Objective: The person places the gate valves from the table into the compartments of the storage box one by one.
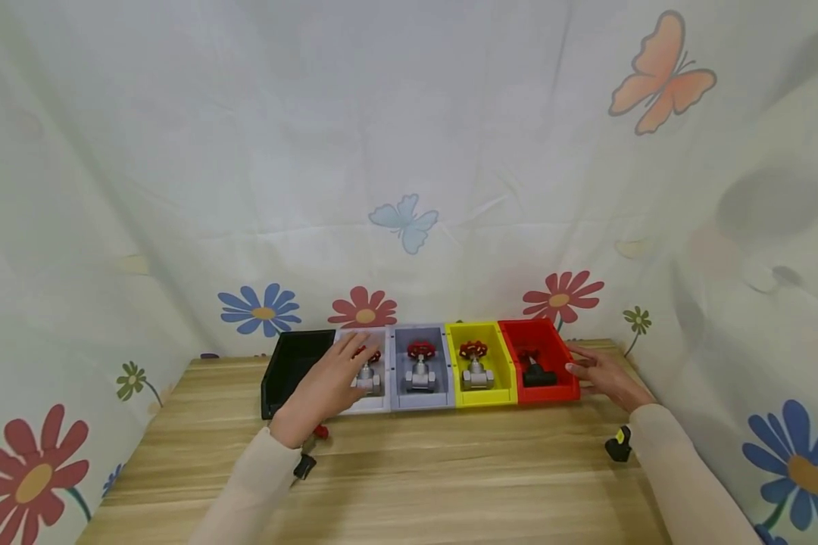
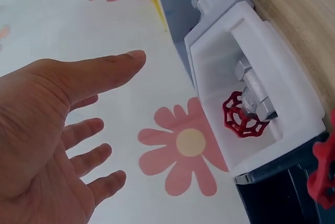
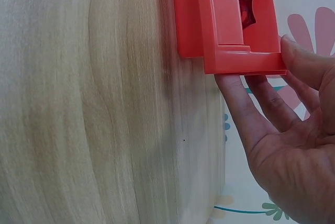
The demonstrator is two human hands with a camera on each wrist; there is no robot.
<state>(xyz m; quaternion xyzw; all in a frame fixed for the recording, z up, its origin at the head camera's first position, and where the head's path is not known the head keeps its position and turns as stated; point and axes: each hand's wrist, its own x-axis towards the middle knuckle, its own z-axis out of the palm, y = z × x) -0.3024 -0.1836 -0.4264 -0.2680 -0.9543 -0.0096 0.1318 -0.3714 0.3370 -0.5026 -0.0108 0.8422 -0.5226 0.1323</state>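
My left hand (image 1: 330,376) hovers over the white bin (image 1: 382,403), fingers extended and holding nothing. In that bin stands a metal valve with a red handwheel (image 2: 245,115). At the right end of the row, my right hand (image 3: 293,124) holds the side wall of the red bin (image 3: 225,20), thumb over the rim and fingers against the outside. A black valve body (image 1: 537,375) with a red handwheel lies inside the red bin. Silver valves with red handwheels stand in the grey bin (image 1: 419,400) and the yellow bin (image 1: 484,397), between my hands.
A black bin (image 1: 293,367) forms the left end of the joined row on the wood-grain table (image 1: 463,477). Another red handwheel (image 2: 325,171) shows near my left wrist, mostly hidden in the head view. A flower-printed curtain (image 1: 300,166) hangs behind and beside the table.
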